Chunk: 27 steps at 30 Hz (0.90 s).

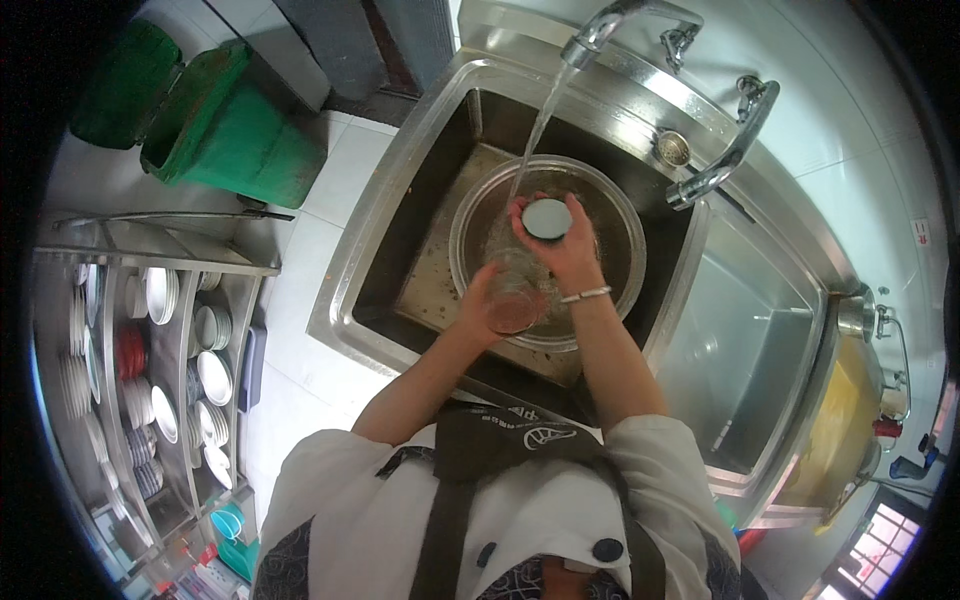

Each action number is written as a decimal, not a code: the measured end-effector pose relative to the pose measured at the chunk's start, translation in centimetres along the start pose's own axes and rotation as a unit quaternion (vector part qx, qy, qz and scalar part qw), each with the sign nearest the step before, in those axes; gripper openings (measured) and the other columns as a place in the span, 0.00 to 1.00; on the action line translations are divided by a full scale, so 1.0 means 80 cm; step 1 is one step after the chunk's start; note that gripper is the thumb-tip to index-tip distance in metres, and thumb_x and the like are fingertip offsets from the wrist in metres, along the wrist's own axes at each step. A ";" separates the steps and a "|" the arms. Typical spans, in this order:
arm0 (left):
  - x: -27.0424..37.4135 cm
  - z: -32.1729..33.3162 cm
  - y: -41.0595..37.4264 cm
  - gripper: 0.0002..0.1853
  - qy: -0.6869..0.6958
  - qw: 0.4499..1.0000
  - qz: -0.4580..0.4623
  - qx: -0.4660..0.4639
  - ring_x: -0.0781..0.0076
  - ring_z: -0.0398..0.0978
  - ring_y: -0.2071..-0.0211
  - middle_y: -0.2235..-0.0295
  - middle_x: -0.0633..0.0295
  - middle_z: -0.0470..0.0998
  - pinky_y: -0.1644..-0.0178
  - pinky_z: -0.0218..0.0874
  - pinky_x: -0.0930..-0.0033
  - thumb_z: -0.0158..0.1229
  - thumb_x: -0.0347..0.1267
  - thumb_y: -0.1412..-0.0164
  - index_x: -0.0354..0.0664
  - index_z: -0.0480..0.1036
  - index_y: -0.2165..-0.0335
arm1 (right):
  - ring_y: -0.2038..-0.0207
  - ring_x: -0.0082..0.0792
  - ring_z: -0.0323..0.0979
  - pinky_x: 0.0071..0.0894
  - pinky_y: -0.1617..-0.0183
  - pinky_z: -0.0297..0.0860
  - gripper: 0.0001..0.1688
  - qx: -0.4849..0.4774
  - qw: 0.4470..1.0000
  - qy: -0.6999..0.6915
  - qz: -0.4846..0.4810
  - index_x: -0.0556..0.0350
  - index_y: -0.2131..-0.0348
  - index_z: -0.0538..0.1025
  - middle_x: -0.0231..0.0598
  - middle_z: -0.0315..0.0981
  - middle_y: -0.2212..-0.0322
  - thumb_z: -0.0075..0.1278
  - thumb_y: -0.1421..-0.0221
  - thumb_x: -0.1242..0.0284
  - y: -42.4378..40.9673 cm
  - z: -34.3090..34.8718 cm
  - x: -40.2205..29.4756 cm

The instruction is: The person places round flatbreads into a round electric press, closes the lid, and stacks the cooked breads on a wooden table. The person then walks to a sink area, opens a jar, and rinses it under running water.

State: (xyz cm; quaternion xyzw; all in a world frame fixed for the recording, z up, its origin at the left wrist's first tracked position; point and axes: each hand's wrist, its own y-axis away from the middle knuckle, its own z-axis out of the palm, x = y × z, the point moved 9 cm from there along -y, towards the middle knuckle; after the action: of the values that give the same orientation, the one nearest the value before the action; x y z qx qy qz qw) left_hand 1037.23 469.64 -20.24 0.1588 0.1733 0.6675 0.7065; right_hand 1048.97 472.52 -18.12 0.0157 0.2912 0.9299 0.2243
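Note:
My left hand [480, 304] is closed around a clear glass jar [514, 304], tilted over a round metal basin [637, 262]. In my right hand [566, 251], a pale round lid [547, 219] rests within curled fingers, its flat face up. Jar and lid are apart. Water [541, 120] runs from a chrome faucet [592, 46] at the upper middle and falls just beyond my right fingers into the basin. The basin sits in a steel sink [442, 232] and holds some water. My hands hide part of its inside.
A second faucet [720, 169] and a sink strainer [672, 148] are on the sink's back side. Another sink basin [739, 360] adjoins at the right. At the left are a green bin [240, 142] and a steel rack [187, 262] with stacked plates and bowls.

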 end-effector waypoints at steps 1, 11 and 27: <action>0.008 -0.004 0.007 0.32 0.001 1.000 0.008 -0.007 0.52 0.66 0.59 0.59 0.49 0.65 0.53 0.57 0.54 0.50 0.50 0.50 0.39 0.58 0.53 | 0.64 0.49 0.64 0.48 0.62 0.65 0.23 -0.002 0.999 -0.034 -0.001 0.62 0.64 0.61 0.55 0.64 0.69 0.28 0.42 0.58 -0.015 0.003 0.010; 0.059 -0.043 0.050 0.33 0.052 0.990 0.061 0.113 0.50 0.65 0.59 0.65 0.49 0.66 0.55 0.59 0.51 0.52 0.49 0.51 0.36 0.57 0.55 | 0.66 0.49 0.64 0.49 0.61 0.66 0.18 -0.005 0.996 -0.068 -0.051 0.71 0.61 0.57 0.55 0.61 0.68 0.26 0.43 0.70 -0.122 -0.006 0.036; 0.080 -0.015 0.022 0.32 -0.015 0.993 0.096 0.073 0.54 0.69 0.65 0.65 0.46 0.69 0.61 0.64 0.57 0.50 0.50 0.51 0.33 0.61 0.58 | 0.69 0.49 0.71 0.33 0.78 0.69 0.17 -0.006 0.986 0.168 -0.008 0.74 0.58 0.57 0.60 0.64 0.64 0.36 0.48 0.80 -0.068 -0.045 0.011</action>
State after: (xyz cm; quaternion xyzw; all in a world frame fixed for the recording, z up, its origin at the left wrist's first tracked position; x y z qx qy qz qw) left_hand 1035.46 476.10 -20.72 0.2355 0.1952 0.7154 0.6282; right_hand 1049.77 474.92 -24.19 -0.1444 0.3192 0.9193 0.1794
